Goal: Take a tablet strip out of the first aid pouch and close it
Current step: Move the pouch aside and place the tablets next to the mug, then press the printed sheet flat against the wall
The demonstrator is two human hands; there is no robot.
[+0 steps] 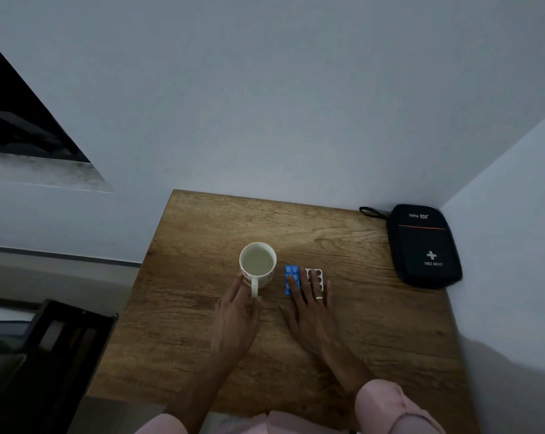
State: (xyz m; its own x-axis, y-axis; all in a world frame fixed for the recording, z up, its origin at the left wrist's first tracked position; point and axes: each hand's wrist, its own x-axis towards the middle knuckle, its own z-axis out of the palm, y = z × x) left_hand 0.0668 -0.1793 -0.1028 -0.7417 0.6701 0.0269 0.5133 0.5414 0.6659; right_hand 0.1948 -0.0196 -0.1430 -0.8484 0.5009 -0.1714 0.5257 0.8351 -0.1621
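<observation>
Two tablet strips lay side by side just right of the mug [257,264], a blue strip [291,278] and a white strip [315,277], long axes running away from the person; the right hand [310,303] rested flat and open on both, gripping neither; the left hand [238,311], open, touched the mug's handle; one first aid pouch [423,245], apparently zipped, sat well right of the mug at the surface's [202,339] far corner, nearer the right hand.
</observation>
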